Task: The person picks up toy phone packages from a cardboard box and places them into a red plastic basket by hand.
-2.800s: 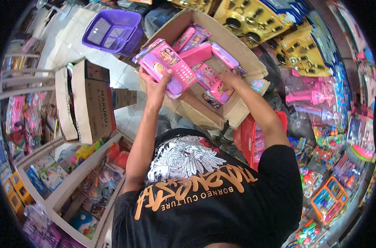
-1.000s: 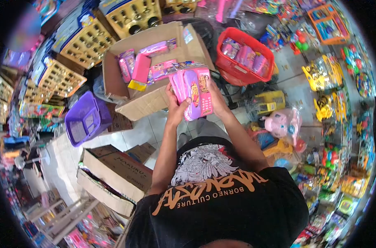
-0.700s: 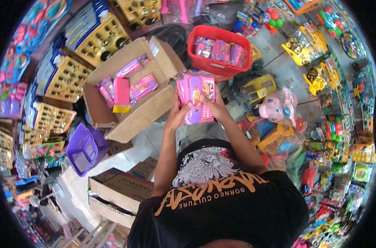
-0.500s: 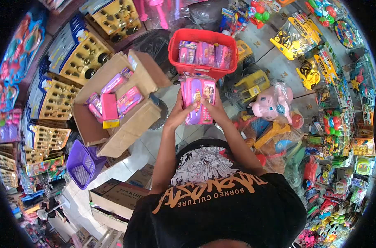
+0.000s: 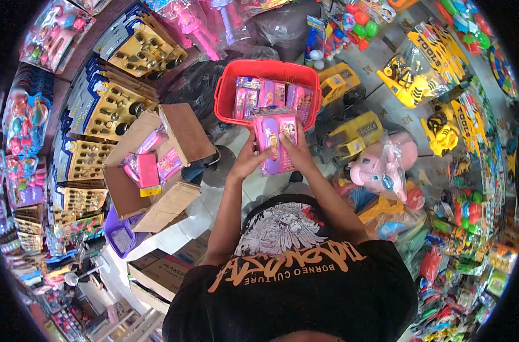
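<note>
My left hand (image 5: 249,159) and my right hand (image 5: 297,155) grip a pink and purple boxed toy (image 5: 277,145), perhaps a toy phone, from its two sides. Both thumbs lie across its front. It is upright, just in front of a red plastic basket (image 5: 312,121), and its top overlaps the near rim in view. Inside the basket stand several similar pink packs (image 5: 271,94). To the left, an open cardboard box (image 5: 182,134) holds more pink packs (image 5: 169,164) and a plain pink piece with a yellow edge (image 5: 148,171).
A purple basket (image 5: 120,239) is beneath the cardboard box's left side. Right of my hands sit a wrapped pink elephant toy (image 5: 379,165) and a yellow toy truck (image 5: 356,134). Carded toy sets (image 5: 114,105) line the left; yellow tool packs (image 5: 410,74) hang right.
The view has shifted, so the basket, cardboard box and shelves sit differently in frame. Both hands still hold the boxed toy, which appears slightly lower relative to the basket's rim and overlaps it.
</note>
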`<state>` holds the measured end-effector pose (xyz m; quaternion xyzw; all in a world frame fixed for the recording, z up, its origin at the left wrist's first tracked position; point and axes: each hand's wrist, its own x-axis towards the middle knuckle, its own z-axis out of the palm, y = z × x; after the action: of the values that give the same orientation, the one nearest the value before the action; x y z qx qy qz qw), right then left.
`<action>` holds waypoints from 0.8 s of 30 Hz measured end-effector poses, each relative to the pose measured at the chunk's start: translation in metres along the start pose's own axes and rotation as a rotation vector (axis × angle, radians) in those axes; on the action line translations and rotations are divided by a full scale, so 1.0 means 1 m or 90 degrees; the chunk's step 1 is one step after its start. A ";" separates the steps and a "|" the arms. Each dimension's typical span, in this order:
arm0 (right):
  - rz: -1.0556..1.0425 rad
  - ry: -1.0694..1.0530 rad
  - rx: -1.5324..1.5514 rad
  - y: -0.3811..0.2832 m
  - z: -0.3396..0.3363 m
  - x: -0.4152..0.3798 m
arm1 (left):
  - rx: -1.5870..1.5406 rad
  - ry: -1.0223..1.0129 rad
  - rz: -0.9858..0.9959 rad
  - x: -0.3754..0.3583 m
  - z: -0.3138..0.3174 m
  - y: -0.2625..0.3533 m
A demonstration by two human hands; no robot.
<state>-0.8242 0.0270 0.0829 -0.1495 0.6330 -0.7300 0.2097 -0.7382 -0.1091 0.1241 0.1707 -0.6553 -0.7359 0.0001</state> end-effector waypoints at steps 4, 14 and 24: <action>0.015 -0.003 -0.032 0.009 0.005 0.011 | -0.022 0.027 -0.093 0.012 -0.012 -0.022; 0.054 -0.171 0.050 0.023 0.028 0.044 | -0.105 0.205 -0.080 0.026 -0.037 -0.030; -0.106 0.104 -0.392 0.043 -0.008 0.136 | -0.173 0.240 -0.045 0.103 -0.095 -0.014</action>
<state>-0.9408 -0.0377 0.0331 -0.1979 0.8242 -0.5288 0.0425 -0.8085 -0.2218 0.0767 0.3262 -0.5324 -0.7718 0.1200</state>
